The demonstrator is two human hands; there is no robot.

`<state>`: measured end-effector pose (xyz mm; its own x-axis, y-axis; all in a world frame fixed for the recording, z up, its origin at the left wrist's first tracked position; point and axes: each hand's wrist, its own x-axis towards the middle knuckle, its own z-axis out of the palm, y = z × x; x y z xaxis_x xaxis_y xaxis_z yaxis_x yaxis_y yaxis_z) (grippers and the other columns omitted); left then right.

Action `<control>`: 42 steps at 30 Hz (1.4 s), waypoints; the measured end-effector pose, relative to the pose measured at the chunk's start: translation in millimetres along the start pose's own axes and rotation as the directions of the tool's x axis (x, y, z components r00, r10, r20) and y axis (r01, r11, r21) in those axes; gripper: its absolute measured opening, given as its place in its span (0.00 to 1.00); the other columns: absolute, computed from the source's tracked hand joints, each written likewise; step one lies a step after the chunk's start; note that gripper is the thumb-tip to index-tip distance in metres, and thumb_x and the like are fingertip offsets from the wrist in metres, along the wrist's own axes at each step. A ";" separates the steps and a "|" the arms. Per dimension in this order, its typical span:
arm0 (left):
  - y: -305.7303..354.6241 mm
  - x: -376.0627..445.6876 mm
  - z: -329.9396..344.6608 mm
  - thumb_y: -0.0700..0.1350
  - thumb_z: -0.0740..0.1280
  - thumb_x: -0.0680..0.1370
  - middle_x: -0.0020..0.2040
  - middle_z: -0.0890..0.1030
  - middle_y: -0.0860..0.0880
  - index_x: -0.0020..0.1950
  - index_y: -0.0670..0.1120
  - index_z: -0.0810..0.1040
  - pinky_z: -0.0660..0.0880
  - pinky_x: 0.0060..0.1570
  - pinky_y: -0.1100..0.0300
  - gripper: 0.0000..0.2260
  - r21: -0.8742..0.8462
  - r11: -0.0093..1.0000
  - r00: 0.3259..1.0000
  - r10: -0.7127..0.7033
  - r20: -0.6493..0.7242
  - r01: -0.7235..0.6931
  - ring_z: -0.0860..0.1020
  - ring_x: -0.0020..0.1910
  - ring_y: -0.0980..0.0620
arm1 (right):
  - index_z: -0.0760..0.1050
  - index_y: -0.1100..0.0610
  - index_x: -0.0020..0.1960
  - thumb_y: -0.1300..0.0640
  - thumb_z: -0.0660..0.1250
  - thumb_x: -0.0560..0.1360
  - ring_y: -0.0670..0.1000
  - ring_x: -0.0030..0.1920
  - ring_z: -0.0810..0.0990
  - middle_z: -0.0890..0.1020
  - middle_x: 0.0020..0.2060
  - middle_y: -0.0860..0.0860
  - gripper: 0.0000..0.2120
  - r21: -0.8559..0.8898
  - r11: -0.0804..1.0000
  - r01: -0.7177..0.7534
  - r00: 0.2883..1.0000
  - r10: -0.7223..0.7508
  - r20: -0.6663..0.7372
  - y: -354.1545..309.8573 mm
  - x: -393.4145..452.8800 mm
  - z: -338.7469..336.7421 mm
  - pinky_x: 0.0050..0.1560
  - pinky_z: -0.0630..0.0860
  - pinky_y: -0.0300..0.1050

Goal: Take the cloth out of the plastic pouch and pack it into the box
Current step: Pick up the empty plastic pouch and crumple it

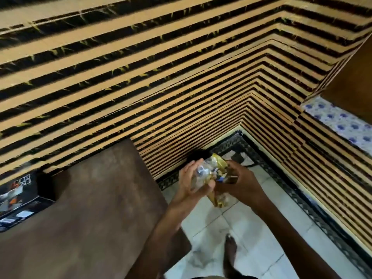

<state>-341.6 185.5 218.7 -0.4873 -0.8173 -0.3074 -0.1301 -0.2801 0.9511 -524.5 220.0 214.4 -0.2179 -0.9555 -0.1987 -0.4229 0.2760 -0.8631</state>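
Observation:
Both my hands hold a clear plastic pouch (211,174) in the air above the floor, to the right of the brown table. Inside the pouch shows a folded cloth in gold with some blue and white. My left hand (193,182) grips the pouch's left side with the thumb over it. My right hand (241,182) grips its right side, fingers curled in. The pouch's lower end (220,201) hangs below the hands. A black printed box (18,200) lies at the far left on the table. The picture is blurred.
The brown table (96,208) fills the lower left. A striped tan and black wall (161,77) forms a corner behind the hands. White floor tiles (261,238) with a dark patterned border lie below, and a bare foot (230,250) stands there.

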 end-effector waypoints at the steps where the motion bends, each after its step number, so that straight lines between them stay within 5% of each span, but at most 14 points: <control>1: 3.2 6.7 12.2 0.51 0.75 0.69 0.74 0.65 0.56 0.69 0.68 0.65 0.71 0.67 0.57 0.32 -0.054 0.999 0.994 0.009 0.106 -0.004 0.68 0.70 0.57 | 0.75 0.48 0.57 0.52 0.82 0.61 0.43 0.47 0.83 0.84 0.47 0.44 0.28 0.094 0.993 -0.070 0.997 0.071 -0.016 9.2 9.1 -13.0 0.49 0.81 0.42; 4: 11.3 40.3 55.4 0.34 0.75 0.71 0.71 0.70 0.55 0.74 0.59 0.61 0.76 0.60 0.59 0.40 -0.128 0.991 0.991 0.049 0.128 -0.033 0.73 0.66 0.62 | 0.68 0.52 0.60 0.51 0.80 0.64 0.49 0.50 0.83 0.82 0.51 0.49 0.31 0.205 0.973 -0.109 0.986 0.132 -0.105 34.5 36.4 -51.9 0.50 0.81 0.48; 8: 15.0 87.6 95.2 0.32 0.76 0.69 0.61 0.77 0.53 0.70 0.52 0.69 0.77 0.43 0.68 0.34 -0.111 0.993 0.995 0.014 -0.100 -0.026 0.80 0.50 0.66 | 0.64 0.54 0.59 0.40 0.68 0.71 0.48 0.48 0.81 0.80 0.48 0.50 0.26 0.357 0.924 -0.137 0.989 0.147 0.001 47.1 55.7 -81.7 0.46 0.77 0.43; 11: 3.9 124.3 102.2 0.29 0.76 0.66 0.61 0.78 0.41 0.64 0.45 0.74 0.81 0.40 0.59 0.30 -0.245 0.969 0.970 -0.084 -0.228 0.026 0.83 0.46 0.54 | 0.66 0.45 0.58 0.38 0.71 0.66 0.42 0.54 0.78 0.79 0.51 0.43 0.25 0.327 0.928 -0.178 0.971 0.112 0.209 66.4 78.7 -102.6 0.54 0.75 0.44; 14: -15.5 168.8 99.1 0.36 0.79 0.65 0.60 0.79 0.41 0.61 0.46 0.78 0.81 0.50 0.44 0.26 -0.270 0.960 0.930 -0.162 -0.331 0.071 0.82 0.52 0.43 | 0.65 0.36 0.60 0.45 0.79 0.65 0.32 0.62 0.71 0.74 0.56 0.28 0.30 0.194 0.963 -0.189 0.941 0.121 0.317 90.8 115.7 -105.0 0.60 0.73 0.42; 17: -45.6 223.4 90.0 0.40 0.79 0.66 0.57 0.82 0.45 0.60 0.48 0.79 0.82 0.47 0.48 0.24 -0.296 0.945 0.913 -0.240 -0.330 0.141 0.83 0.52 0.47 | 0.66 0.38 0.61 0.49 0.82 0.60 0.37 0.57 0.78 0.78 0.57 0.36 0.35 0.236 0.942 -0.237 0.959 0.189 0.210 115.1 161.4 -84.1 0.55 0.78 0.40; 20: -87.0 281.4 78.3 0.38 0.74 0.71 0.61 0.80 0.41 0.67 0.48 0.72 0.79 0.43 0.57 0.26 -0.498 0.837 0.885 -0.391 -0.253 0.227 0.82 0.52 0.47 | 0.65 0.49 0.59 0.58 0.82 0.62 0.36 0.42 0.83 0.82 0.47 0.44 0.34 0.218 0.931 -0.292 0.954 0.300 -0.001 152.0 215.2 -50.9 0.40 0.79 0.32; 25: -174.8 370.0 54.6 0.52 0.76 0.67 0.51 0.81 0.41 0.61 0.41 0.72 0.78 0.44 0.63 0.28 -0.554 0.802 0.752 -0.503 -0.426 0.223 0.81 0.47 0.48 | 0.69 0.50 0.51 0.47 0.82 0.58 0.48 0.42 0.85 0.85 0.43 0.47 0.29 0.136 0.888 -0.439 0.891 0.450 -0.058 253.4 310.5 9.2 0.45 0.83 0.49; 29: -285.3 450.7 30.1 0.40 0.70 0.71 0.49 0.80 0.43 0.52 0.44 0.78 0.76 0.48 0.54 0.11 -0.473 0.836 0.670 -0.522 -0.528 0.279 0.79 0.48 0.45 | 0.75 0.53 0.52 0.50 0.81 0.63 0.46 0.46 0.84 0.85 0.45 0.47 0.22 -0.002 0.925 -0.381 0.925 0.381 0.003 357.6 390.4 75.9 0.44 0.79 0.34; 32: -368.6 495.5 12.4 0.39 0.68 0.71 0.49 0.81 0.42 0.48 0.49 0.79 0.75 0.48 0.52 0.08 -0.409 0.852 0.627 -0.520 -0.581 0.327 0.79 0.47 0.43 | 0.76 0.52 0.53 0.45 0.78 0.65 0.48 0.46 0.81 0.82 0.46 0.49 0.22 -0.116 0.937 -0.329 0.943 0.332 0.003 437.6 441.3 127.0 0.46 0.79 0.46; 35: -440.7 530.0 -7.6 0.44 0.69 0.69 0.49 0.83 0.40 0.49 0.49 0.80 0.77 0.50 0.50 0.09 -0.346 0.869 0.615 -0.494 -0.614 0.354 0.81 0.47 0.41 | 0.69 0.58 0.61 0.52 0.76 0.69 0.51 0.49 0.81 0.81 0.49 0.50 0.26 -0.145 0.939 -0.311 0.945 0.322 0.053 503.3 490.5 176.6 0.48 0.78 0.44; 38: -502.8 557.4 -20.8 0.43 0.69 0.69 0.43 0.82 0.46 0.47 0.52 0.79 0.79 0.54 0.45 0.09 -0.319 0.876 0.608 -0.481 -0.632 0.361 0.82 0.46 0.44 | 0.69 0.63 0.66 0.47 0.67 0.74 0.56 0.60 0.78 0.80 0.59 0.56 0.28 -0.246 0.942 -0.226 0.957 0.262 0.125 562.3 535.7 225.3 0.59 0.73 0.46; 40: -532.3 568.4 -25.9 0.39 0.69 0.69 0.42 0.81 0.49 0.48 0.51 0.78 0.78 0.55 0.43 0.11 -0.316 0.885 0.602 -0.464 -0.650 0.341 0.81 0.45 0.47 | 0.73 0.63 0.65 0.47 0.55 0.75 0.59 0.63 0.76 0.79 0.61 0.60 0.27 -0.457 0.882 -0.117 0.930 0.258 0.260 597.2 559.4 251.8 0.63 0.70 0.47; 42: -548.0 573.5 -26.9 0.40 0.69 0.67 0.44 0.81 0.46 0.49 0.52 0.77 0.77 0.53 0.46 0.13 -0.345 0.883 0.601 -0.470 -0.647 0.320 0.80 0.46 0.48 | 0.64 0.63 0.73 0.56 0.57 0.77 0.60 0.70 0.69 0.70 0.70 0.62 0.25 -0.619 0.783 0.054 0.798 0.339 0.499 617.0 574.1 265.0 0.68 0.63 0.46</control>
<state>-526.6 -143.3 -479.6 0.3271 -0.6848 -0.6512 0.0270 -0.6820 0.7308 -677.5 -185.8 -555.3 0.1214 -0.7204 -0.6828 -0.8879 0.2287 -0.3991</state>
